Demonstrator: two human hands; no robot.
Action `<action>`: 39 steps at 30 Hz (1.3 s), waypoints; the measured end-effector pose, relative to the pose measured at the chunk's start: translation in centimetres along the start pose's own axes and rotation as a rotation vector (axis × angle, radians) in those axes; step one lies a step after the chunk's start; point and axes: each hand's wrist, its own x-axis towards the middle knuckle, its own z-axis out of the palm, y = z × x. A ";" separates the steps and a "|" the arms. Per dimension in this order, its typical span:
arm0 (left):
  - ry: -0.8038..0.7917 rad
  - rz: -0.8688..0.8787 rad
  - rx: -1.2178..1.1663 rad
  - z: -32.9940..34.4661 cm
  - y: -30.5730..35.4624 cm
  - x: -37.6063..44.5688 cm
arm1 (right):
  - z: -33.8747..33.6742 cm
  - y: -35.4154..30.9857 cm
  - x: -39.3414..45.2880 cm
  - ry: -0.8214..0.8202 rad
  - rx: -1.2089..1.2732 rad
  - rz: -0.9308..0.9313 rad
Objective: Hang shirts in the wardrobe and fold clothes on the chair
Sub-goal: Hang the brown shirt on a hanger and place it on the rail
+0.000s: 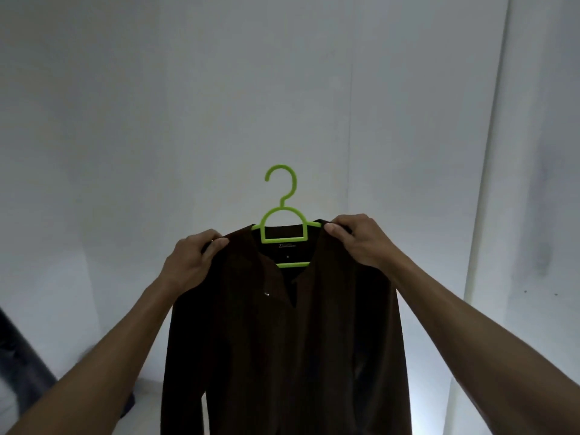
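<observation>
A dark brown long-sleeved shirt (282, 340) hangs on a bright green plastic hanger (284, 215) held up in front of me at the centre of the head view. My left hand (193, 262) grips the shirt's left shoulder, fingers curled over the fabric. My right hand (357, 240) grips the right shoulder at the hanger's end. The hanger's hook points up, free in the air, touching nothing. The shirt's collar is open at the front and its body hangs straight down out of view.
Pale white walls (188, 105) fill the view behind the shirt, with a vertical panel edge (489, 183) on the right. Something dark (22, 365) lies at the lower left. No rail shows.
</observation>
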 end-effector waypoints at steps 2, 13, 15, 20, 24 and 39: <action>0.048 0.021 -0.008 0.8 0.5 -0.1 | -0.1 0.5 -0.2 0.002 0.004 0.010; 0.136 -0.025 -0.087 0.7 3.7 1.8 | -3.0 -0.4 1.2 -0.041 0.012 0.037; 0.136 -0.029 -0.073 1.2 4.7 1.9 | -2.9 -2.9 2.1 -0.022 0.215 0.035; 0.126 0.007 -0.172 2.0 5.4 1.8 | -1.5 -8.2 4.8 0.149 0.679 0.136; 0.156 0.008 -0.309 0.6 4.8 1.6 | -1.3 -7.6 5.3 0.185 0.638 0.159; -0.040 0.066 -0.139 1.7 3.8 0.7 | 2.0 -8.9 5.4 0.198 0.771 0.187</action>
